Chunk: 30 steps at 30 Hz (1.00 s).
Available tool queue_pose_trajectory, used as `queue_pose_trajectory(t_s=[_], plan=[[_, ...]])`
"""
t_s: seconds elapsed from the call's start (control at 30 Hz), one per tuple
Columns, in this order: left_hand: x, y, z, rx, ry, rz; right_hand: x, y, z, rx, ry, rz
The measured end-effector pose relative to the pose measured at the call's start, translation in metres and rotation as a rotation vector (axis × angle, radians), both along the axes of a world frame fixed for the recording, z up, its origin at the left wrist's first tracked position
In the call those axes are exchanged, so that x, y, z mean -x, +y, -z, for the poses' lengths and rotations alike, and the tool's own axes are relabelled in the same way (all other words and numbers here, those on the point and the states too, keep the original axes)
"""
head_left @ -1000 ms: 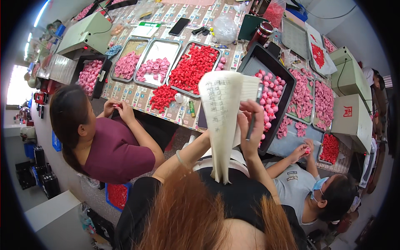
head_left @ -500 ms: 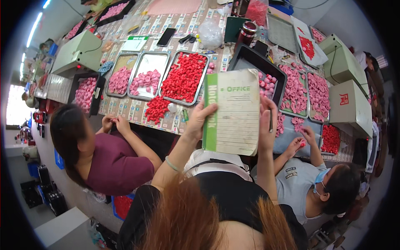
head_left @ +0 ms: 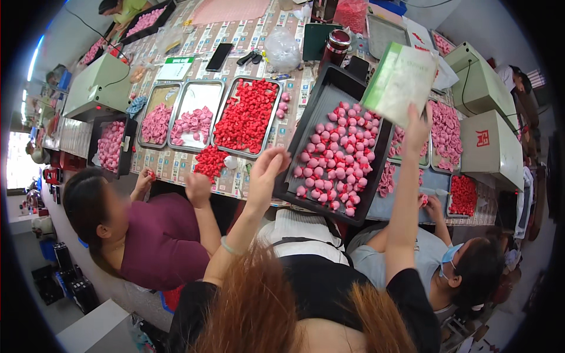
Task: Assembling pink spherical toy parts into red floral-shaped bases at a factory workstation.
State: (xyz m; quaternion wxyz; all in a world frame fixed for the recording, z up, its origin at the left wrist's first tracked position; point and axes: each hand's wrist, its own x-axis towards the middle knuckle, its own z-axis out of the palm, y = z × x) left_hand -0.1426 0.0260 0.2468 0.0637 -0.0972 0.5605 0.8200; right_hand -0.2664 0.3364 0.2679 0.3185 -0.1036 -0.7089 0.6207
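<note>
My right hand (head_left: 416,125) grips a notebook (head_left: 400,85) with a green spine and a pale cover, raised over the far right part of the table. The notebook is slightly blurred by motion. Holding nothing, my left hand (head_left: 268,169) is open, its fingers loosely bent beside the left edge of a large black tray (head_left: 340,91). In that tray lie many pink balls with red bits attached (head_left: 338,154). The notebook covers the tray's far right corner and part of the trays behind it.
Left of the black tray are a metal tray of red pieces (head_left: 247,112) and two with pink pieces (head_left: 191,126). A dark red flask (head_left: 335,47) and a phone (head_left: 219,57) lie farther back. Co-workers sit close on the left (head_left: 159,235) and right (head_left: 435,259).
The notebook has moved from in front of me to the far right, in my right hand alone. My left hand has let go of it. The ball-filled tray is now uncovered.
</note>
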Motion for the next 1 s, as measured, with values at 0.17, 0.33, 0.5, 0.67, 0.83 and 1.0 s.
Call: queue_pose_trajectory(t_s=[0.17, 0.33, 0.5, 0.67, 0.83, 1.0], plan=[[-0.037, -0.028, 0.025, 0.056, -0.170, -0.184, 0.149, 0.052, 0.079, -0.370, -0.128, 0.182], [-0.063, -0.042, 0.042, -0.023, -0.259, -0.330, 0.243, 0.083, 0.174, -0.312, -0.256, 0.211], [-0.075, -0.043, 0.041, 0.024, -0.281, -0.444, 0.245, 0.043, 0.197, -0.443, -0.453, 0.064], [-0.070, -0.040, 0.047, 0.090, -0.371, -0.410, 0.226, 0.041, 0.184, -0.743, -0.511, 0.256], [-0.054, -0.025, 0.047, 0.094, -0.351, -0.275, 0.135, -0.023, 0.112, -0.455, 0.142, 0.084], [-0.040, -0.002, 0.024, 0.096, -0.189, -0.057, -0.040, -0.149, 0.061, -0.428, -0.043, -0.497]])
